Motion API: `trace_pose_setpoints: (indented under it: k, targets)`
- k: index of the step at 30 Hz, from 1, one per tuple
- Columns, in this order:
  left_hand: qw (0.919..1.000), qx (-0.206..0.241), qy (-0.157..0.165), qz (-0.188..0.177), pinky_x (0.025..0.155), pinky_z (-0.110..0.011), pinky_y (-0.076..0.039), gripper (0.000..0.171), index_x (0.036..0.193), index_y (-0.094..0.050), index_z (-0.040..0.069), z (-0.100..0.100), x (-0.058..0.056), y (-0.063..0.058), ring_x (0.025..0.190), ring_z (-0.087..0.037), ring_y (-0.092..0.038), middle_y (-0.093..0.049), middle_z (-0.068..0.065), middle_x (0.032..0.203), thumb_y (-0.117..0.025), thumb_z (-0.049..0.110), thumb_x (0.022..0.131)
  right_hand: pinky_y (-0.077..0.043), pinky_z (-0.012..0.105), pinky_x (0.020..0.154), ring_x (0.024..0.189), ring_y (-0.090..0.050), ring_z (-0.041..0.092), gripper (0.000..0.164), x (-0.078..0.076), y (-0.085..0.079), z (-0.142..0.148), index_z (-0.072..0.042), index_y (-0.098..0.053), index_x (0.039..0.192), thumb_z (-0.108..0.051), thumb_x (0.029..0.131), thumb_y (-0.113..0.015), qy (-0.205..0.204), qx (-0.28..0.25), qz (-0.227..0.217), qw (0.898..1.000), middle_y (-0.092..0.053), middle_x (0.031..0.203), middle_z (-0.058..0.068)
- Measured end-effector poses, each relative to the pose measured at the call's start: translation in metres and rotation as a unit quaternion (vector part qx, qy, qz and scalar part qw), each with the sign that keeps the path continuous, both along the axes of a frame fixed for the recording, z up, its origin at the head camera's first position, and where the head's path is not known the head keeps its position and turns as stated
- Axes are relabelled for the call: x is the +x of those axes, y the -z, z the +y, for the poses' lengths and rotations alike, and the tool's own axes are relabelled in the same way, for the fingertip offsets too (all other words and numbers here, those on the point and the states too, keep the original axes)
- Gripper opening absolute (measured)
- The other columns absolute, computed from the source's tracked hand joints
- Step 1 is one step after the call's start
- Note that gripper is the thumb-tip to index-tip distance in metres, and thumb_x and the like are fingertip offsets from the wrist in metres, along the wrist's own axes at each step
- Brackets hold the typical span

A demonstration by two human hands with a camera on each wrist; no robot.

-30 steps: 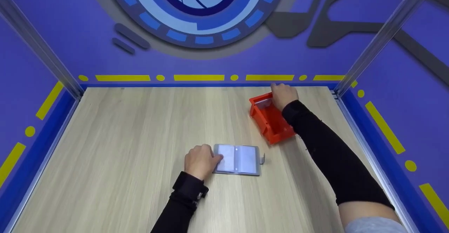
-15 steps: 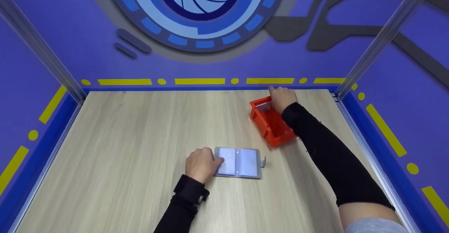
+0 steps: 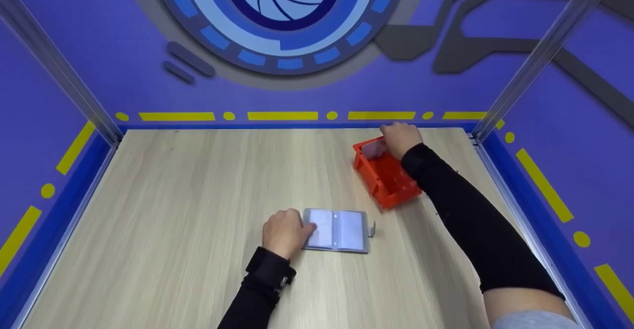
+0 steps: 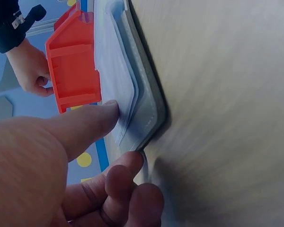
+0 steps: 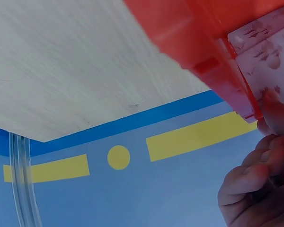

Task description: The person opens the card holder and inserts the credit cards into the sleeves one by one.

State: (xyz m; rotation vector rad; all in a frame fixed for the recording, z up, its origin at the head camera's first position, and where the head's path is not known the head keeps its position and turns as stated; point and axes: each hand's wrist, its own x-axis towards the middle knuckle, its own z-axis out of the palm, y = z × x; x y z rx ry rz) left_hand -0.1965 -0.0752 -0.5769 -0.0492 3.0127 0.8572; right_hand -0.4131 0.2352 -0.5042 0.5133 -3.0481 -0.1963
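A small card holder (image 3: 350,231) with a grey cover and clear sleeves lies spread flat on the table, its clasp strap pointing right. My left hand (image 3: 283,232) pinches its left edge. In the left wrist view the thumb (image 4: 97,116) presses on the sleeves, with fingertips at the cover's edge. Farther back to the right stands a red plastic bin (image 3: 375,178). At its far end my right hand (image 3: 401,139) reaches over the rim and holds a pale pinkish patterned card (image 5: 267,59). The right thumb lies on the card's face; other fingers curl outside the bin wall.
The wood-grain table (image 3: 198,210) is enclosed by a blue-purple back wall (image 3: 277,96) and side walls with yellow dashes. Metal posts (image 3: 535,51) stand at the back corners. The bin sits near the back edge.
The card at the bin's far end now shows more of its pinkish face. The right hand has shifted slightly; the left hand stays on the card holder. The head view has tilted a little.
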Motion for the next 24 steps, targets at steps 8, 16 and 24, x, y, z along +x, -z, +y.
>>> trace_pose_setpoints:
  k: [8, 16, 24]
  targets:
    - [1.0000, -0.001, 0.003, -0.004, 0.053, -0.034, -0.036, 0.043, 0.063, -0.068, 0.015, -0.001, 0.001, -0.003, 0.058, -0.016, -0.052, -0.063, 0.002, 0.066, -0.090, 0.040, 0.089, -0.065, 0.055, 0.087, 0.090, -0.077, 0.037, 0.013, 0.004, -0.010, 0.011, -0.001, -0.082, 0.109, -0.005, 0.104, -0.071, -0.033, -0.030, 0.001, 0.999, -0.082, 0.101, 0.019]
    - [0.9999, 0.005, 0.014, -0.009, 0.054, -0.034, -0.037, 0.043, 0.065, -0.068, 0.015, 0.002, 0.000, -0.004, 0.059, -0.016, -0.053, -0.064, 0.002, 0.067, -0.089, 0.040, 0.091, -0.065, 0.050, 0.089, 0.087, -0.070, 0.033, 0.018, 0.040, -0.046, 0.025, -0.001, -0.077, 0.120, -0.012, 0.109, -0.068, -0.016, -0.072, -0.035, 0.997, -0.079, 0.104, 0.017]
    - [0.9999, 0.006, 0.012, -0.005, 0.052, -0.033, -0.033, 0.047, 0.059, -0.060, 0.017, -0.002, 0.001, -0.001, 0.057, -0.016, -0.048, -0.055, 0.004, 0.063, -0.086, 0.038, 0.091, -0.048, 0.036, 0.067, 0.076, -0.060, 0.029, 0.022, 0.083, -0.072, 0.021, -0.002, -0.073, 0.117, -0.021, 0.113, -0.062, 0.001, -0.224, -0.046, 0.973, -0.072, 0.098, 0.016]
